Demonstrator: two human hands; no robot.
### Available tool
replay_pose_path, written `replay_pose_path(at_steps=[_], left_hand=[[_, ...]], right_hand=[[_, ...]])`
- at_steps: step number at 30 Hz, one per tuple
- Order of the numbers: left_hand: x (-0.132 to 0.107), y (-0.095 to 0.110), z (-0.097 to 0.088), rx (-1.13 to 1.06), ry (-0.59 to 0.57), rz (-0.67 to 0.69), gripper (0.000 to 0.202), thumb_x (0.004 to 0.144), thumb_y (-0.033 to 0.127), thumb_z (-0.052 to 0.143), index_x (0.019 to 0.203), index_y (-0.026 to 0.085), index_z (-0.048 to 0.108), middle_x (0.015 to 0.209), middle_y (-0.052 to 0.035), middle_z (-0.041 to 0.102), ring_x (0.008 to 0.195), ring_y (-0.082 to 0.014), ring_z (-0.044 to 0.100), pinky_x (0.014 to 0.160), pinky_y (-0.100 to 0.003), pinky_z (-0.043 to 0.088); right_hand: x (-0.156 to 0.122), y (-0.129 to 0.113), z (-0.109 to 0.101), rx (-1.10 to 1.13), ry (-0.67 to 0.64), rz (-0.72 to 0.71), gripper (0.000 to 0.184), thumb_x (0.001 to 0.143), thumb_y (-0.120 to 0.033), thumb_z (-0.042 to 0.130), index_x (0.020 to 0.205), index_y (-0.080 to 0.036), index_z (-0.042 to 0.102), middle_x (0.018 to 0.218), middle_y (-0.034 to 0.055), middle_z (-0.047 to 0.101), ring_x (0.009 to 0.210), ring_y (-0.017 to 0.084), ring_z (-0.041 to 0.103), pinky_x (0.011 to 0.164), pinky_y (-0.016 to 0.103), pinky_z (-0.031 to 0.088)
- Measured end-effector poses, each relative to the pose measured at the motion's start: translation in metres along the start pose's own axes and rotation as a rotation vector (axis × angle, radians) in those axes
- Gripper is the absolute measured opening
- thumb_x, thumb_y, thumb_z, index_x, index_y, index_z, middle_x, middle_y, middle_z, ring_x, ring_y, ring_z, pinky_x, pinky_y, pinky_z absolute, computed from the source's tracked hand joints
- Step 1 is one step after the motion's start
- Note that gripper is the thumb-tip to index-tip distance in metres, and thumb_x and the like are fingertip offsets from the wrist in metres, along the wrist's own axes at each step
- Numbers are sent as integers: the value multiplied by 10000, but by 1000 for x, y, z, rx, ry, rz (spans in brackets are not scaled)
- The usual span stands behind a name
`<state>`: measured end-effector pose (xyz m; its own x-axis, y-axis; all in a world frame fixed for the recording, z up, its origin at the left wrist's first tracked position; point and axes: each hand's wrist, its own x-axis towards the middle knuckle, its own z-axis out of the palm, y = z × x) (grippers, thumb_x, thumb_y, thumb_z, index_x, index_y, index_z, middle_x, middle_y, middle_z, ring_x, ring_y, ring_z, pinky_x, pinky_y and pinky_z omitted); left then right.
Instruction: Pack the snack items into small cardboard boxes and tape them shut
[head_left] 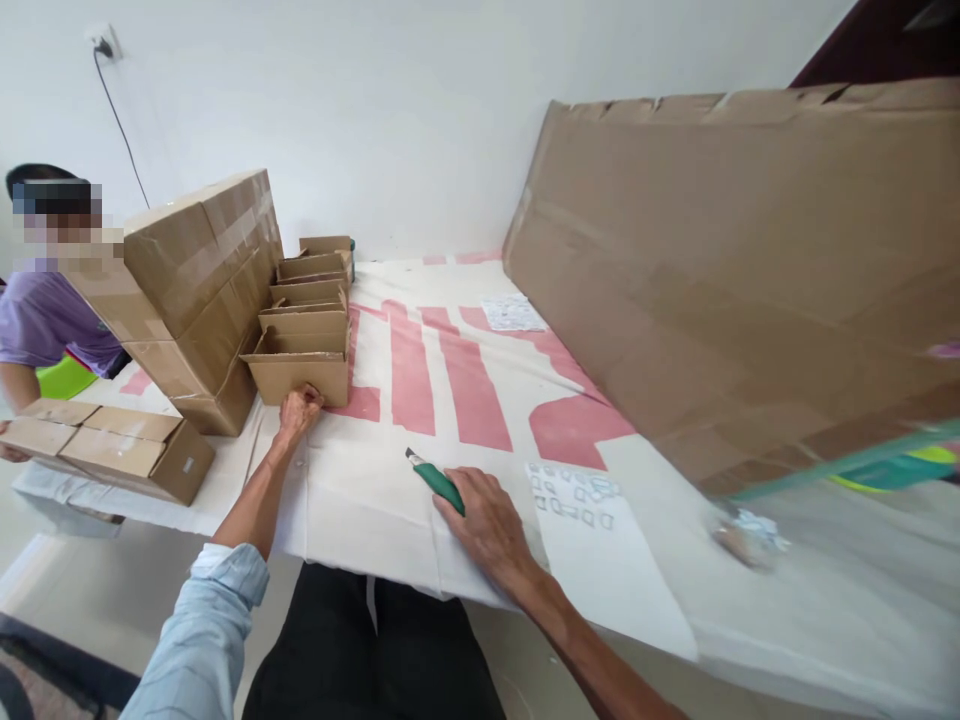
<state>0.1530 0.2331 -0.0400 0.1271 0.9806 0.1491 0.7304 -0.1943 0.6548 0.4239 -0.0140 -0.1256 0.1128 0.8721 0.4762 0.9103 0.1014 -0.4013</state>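
My left hand is curled against the front wall of the nearest small open cardboard box, first in a row of several such boxes running toward the wall. My right hand rests on the white and pink table cover, its fingers closed on a green utility knife whose tip points up and left. A white sheet of small stickers lies just right of that hand.
A stack of taped cardboard cartons stands left of the box row. Flat closed boxes lie at the left edge, by a seated person in a purple shirt. A big flattened carton leans at the right. Another paper lies farther back.
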Motion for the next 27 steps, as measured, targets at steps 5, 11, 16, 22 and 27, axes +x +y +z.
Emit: replay_pose_path(at_steps=[5, 11, 16, 22, 27], left_hand=[[2, 15, -4, -24, -13, 17, 227, 833, 175, 657, 1017, 158, 789, 949, -115, 820, 984, -294, 761, 963, -393, 568], [-35, 36, -54, -140, 8, 128, 304, 858, 165, 637, 1130, 167, 775, 1146, -117, 813, 1096, -270, 751, 1040, -390, 570], [-118, 20, -102, -257, 106, 225, 287, 948, 220, 573, 1137, 180, 785, 1116, -90, 812, 1020, -224, 755, 913, -328, 603], [-222, -39, -75, -51, 195, 254, 280, 912, 120, 555, 1021, 217, 794, 1051, -79, 803, 988, -218, 750, 875, -338, 615], [-261, -64, -42, 28, 220, 212, 220, 857, 104, 633, 926, 231, 799, 1070, -109, 790, 1081, -290, 722, 1026, -472, 570]], right_hand=[[-5, -2, 8, -83, 82, 7, 188, 981, -286, 583, 1118, -215, 690, 1110, 125, 717, 1017, 308, 613, 869, 425, 464], [-7, -3, 6, -82, 100, 24, 136, 975, -289, 595, 1040, -212, 686, 1102, 133, 721, 1001, 306, 594, 855, 414, 443], [-10, -6, 2, -104, 118, 13, 195, 993, -317, 582, 1090, -194, 699, 1081, 138, 731, 1003, 320, 592, 841, 424, 450], [13, -57, 9, 65, 137, -113, 237, 1019, -281, 549, 1115, -190, 746, 1118, 148, 730, 1051, 315, 611, 959, 460, 497], [51, -124, 40, 257, -146, -230, 259, 1019, -247, 550, 1145, -206, 772, 1128, 133, 729, 1062, 300, 632, 1018, 447, 520]])
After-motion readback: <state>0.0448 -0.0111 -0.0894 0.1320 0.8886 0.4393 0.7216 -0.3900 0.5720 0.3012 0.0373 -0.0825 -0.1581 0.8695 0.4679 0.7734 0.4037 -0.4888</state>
